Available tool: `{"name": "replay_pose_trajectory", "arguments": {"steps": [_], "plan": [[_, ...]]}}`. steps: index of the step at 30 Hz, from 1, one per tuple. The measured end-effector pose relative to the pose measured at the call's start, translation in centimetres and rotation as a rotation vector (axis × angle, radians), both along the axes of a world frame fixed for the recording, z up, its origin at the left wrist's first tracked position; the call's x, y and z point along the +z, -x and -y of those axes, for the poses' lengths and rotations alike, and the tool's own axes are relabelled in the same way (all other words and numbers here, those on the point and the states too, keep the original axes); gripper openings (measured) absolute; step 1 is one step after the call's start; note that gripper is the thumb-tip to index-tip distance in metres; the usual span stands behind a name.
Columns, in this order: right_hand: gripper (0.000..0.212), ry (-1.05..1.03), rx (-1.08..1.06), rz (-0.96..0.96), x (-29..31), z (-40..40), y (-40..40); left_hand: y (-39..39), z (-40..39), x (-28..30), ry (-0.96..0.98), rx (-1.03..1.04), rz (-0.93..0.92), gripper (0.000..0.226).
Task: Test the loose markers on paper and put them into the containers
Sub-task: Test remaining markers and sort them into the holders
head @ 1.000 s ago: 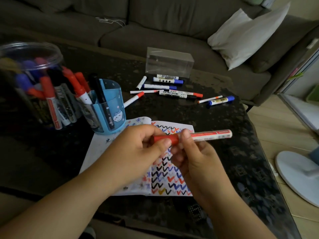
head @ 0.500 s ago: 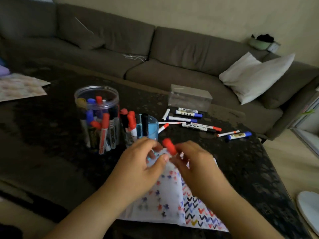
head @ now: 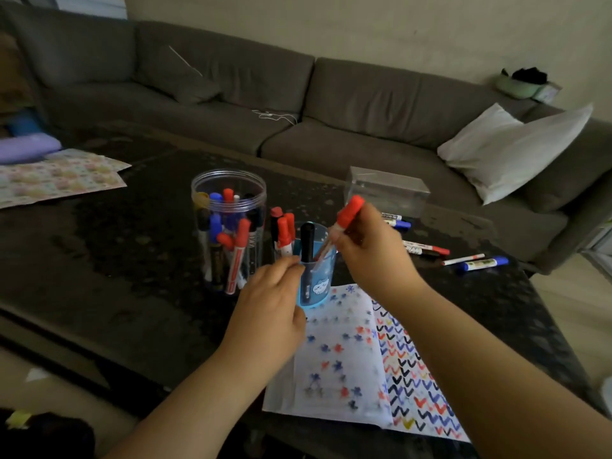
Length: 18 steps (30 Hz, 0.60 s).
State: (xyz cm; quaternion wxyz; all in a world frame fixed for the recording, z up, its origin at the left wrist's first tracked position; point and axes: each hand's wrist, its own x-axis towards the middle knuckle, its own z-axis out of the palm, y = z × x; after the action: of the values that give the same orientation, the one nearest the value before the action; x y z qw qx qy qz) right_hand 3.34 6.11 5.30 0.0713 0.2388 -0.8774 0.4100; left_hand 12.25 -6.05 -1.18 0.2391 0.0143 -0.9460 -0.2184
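My right hand (head: pixel 371 250) grips a red-capped marker (head: pixel 347 213), cap up, with its lower end inside the blue pen cup (head: pixel 316 286). A black marker (head: pixel 307 241) and red ones stand in that cup too. My left hand (head: pixel 270 306) hovers by the cup's left rim, fingers pinched together, with nothing visible in them. The clear round jar (head: pixel 228 226) to the left holds several markers. Scribbled test paper (head: pixel 371 366) lies in front of me. Several loose markers (head: pixel 427 248) lie behind my right hand, with a blue marker (head: pixel 482 264) farther right.
A clear plastic box (head: pixel 385 190) stands behind the loose markers on the dark table (head: pixel 132 260). Patterned paper (head: pixel 56 177) and a purple case (head: pixel 26 149) lie at far left. A grey sofa (head: pixel 331 107) with a white pillow (head: pixel 510 150) runs along the back.
The capped red marker went from level between both hands over the paper to upright in my right hand, lowered into the blue cup. My left hand let go of it.
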Motion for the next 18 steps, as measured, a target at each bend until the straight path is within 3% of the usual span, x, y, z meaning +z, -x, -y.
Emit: {"name": "replay_pose_trajectory", "arguments": {"steps": [6, 11, 14, 18], "plan": [[0.021, -0.185, 0.067, 0.065, -2.3, 0.4, 0.9, 0.4, -0.3, -0.6, -0.063, -0.033, -0.029, 0.042], [0.026, -0.071, 0.028, -0.063, -3.7, -2.0, 2.0, 1.3, -1.9, -0.9, -0.137, -0.098, -0.047, 0.019], [0.026, -0.058, -0.105, 0.068, -5.0, -4.3, 4.0, 2.4, -3.3, -1.0, -0.233, -0.13, -0.062, 0.018], [0.035, -0.284, -0.105, 0.155, -7.2, -6.5, 7.5, 4.3, -5.3, -0.6, -0.389, -0.1, -0.048, 0.021]]}}
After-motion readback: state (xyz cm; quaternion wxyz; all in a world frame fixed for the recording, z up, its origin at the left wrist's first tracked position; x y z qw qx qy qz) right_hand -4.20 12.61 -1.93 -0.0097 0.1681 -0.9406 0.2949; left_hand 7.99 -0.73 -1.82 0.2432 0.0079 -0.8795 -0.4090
